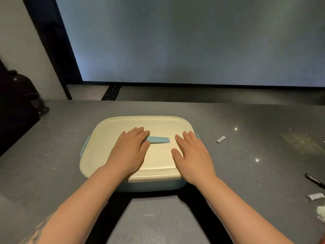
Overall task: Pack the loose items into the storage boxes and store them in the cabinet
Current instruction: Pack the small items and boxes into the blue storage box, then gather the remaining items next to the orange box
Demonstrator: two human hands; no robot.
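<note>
- A grey speckled counter (246, 124) runs across the view, with a large dim blue-grey panel (193, 41) behind it and a dark rounded object (19, 95) at the far left edge.
- The storage box (140, 186) sits in the middle of the counter, pale blue below, with a cream lid (123, 127) lying on top and a blue handle (159, 139) set flat in the lid's centre.
- The left hand (129, 150) lies flat on the lid with fingers straight, its fingertips over the left end of the handle.
- The right hand (192, 155) is also flat and spread on the lid, just right of the handle, gripping nothing.
- A blue side clip (85, 146) shows at the left edge; I cannot tell whether it is latched.
- Loose items remain outside: a small white tube (220, 139) near the box on the right, and a black pen (314, 181) and another white tube (315, 197) well apart at the right edge.
- Judgement: the lid looks pressed down with items unpacked, so the box could go to the cabinet incomplete.
- If the clips are not fastened, lifting by the handle might pull the lid off and drop the box.
- Uneven pressing could leave one corner of the lid unseated.
</note>
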